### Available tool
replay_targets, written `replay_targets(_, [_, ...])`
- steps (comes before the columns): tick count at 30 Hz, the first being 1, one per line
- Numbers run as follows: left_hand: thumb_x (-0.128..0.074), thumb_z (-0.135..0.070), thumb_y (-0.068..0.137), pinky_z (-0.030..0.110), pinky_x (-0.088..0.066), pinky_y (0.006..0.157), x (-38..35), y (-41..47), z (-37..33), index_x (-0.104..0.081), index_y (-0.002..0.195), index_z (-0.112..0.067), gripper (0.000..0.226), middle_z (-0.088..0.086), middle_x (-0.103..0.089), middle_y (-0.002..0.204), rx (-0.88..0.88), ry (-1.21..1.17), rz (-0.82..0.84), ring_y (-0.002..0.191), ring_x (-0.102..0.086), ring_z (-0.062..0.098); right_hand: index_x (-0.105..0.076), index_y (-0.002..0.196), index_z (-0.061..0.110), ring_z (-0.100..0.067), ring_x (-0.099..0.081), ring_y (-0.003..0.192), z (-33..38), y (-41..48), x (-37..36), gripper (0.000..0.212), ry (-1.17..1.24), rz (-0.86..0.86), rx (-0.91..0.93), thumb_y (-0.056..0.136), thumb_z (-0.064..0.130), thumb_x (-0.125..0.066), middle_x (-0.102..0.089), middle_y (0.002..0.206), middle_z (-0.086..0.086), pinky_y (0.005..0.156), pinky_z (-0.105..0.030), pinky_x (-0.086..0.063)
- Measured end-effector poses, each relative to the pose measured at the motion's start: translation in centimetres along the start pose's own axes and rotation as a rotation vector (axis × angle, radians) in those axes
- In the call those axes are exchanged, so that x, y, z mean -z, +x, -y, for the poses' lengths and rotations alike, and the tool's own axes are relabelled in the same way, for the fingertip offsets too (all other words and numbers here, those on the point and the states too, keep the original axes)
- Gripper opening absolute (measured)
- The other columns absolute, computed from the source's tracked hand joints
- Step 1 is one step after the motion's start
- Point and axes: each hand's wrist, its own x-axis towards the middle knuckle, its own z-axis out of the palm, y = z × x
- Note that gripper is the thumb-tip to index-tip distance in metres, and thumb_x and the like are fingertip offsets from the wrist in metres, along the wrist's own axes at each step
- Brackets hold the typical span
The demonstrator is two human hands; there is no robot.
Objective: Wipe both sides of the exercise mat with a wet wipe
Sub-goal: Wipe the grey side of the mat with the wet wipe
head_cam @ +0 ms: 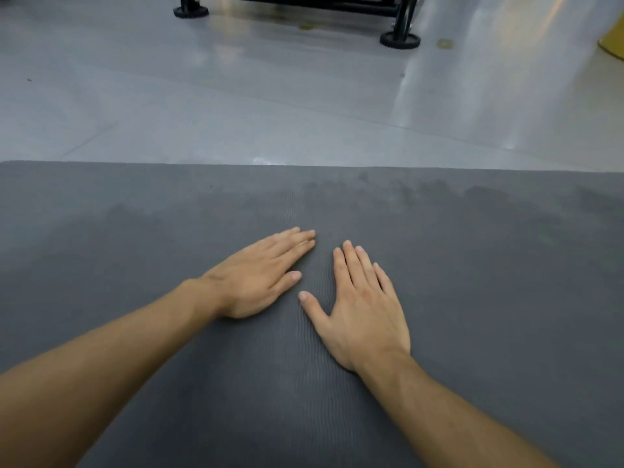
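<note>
Grey floor (236, 113) at twelve o'clock; on the dark exercise mat (135, 248), left hand (260, 275) and right hand (361, 309) lie flat, fingers straight, grasping nothing.

Floor (236, 106): pale grey and glossy, with streaks of reflected light toward 1 o'clock.
Exercise mat (135, 251): dark grey and ribbed, lying flat on the floor across the whole 6 o'clock half; its far edge runs straight from 9 to 3 o'clock.
Mat surface: darker patches along the far edge.
Black frame (403, 18): at 12 o'clock, standing on round feet (400, 40).
Yellow object (614, 45): at 2 o'clock, cut off.
</note>
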Motion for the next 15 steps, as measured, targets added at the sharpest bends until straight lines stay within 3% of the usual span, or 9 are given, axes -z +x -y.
replay_targets(4, [-0.012,-0.062,0.095,0.017,0.003,0.123,0.6,-5.5,5.3,-0.009,0.159,-0.036,0.070,-0.014,-0.011,0.169,0.270,-0.096,-0.040,0.153,0.004,-0.006,0.002,0.163,0.018,-0.012,0.013,0.155,-0.1,0.0,-0.1,0.092,-0.004,0.008,0.005,0.093,0.078,-0.007,0.009,0.170,0.002,0.127,-0.038,0.000])
replay_targets(7, [-0.021,-0.059,0.100,0.026,-0.001,0.126,0.6,-6.0,8.2,-0.011,0.162,-0.030,0.069,-0.013,-0.012,0.168,0.426,-0.099,-0.066,0.155,0.000,0.002,0.004,0.162,0.018,-0.012,0.014,0.155,-0.1,0.0,-0.1,0.092,-0.011,0.014,0.006,0.093,0.078,-0.005,0.011,0.170,0.002,0.128,-0.038,0.000])
replay_targets(10, [-0.029,-0.043,0.108,0.037,-0.005,0.127,0.5,-2.6,10.0,-0.010,0.163,-0.016,0.065,0.000,-0.011,0.171,0.612,-0.072,-0.116,0.158,-0.003,0.019,0.004,0.162,0.018,-0.013,0.014,0.155,-0.2,0.0,-0.1,0.092,0.005,0.007,0.006,0.093,0.078,-0.006,0.010,0.170,0.002,0.128,-0.038,0.001])
replay_targets(13, [-0.027,-0.042,0.108,0.045,-0.006,0.127,1.1,2.8,10.1,-0.008,0.163,-0.011,0.066,0.005,-0.009,0.171,0.837,-0.115,-0.150,0.157,-0.002,0.028,0.002,0.163,0.018,-0.012,0.013,0.155,-0.2,0.0,-0.2,0.092,0.016,-0.005,0.004,0.093,0.077,-0.009,0.009,0.170,0.001,0.127,-0.038,0.001])
replay_targets(15, [-0.027,-0.042,0.107,0.044,-0.004,0.127,1.3,6.9,9.0,-0.006,0.163,-0.011,0.067,0.006,-0.006,0.171,0.890,-0.141,-0.171,0.157,0.000,0.029,0.002,0.163,0.018,-0.012,0.014,0.155,-0.2,0.0,-0.2,0.091,0.024,-0.010,0.003,0.094,0.076,-0.012,0.009,0.170,0.001,0.127,-0.038,0.000])
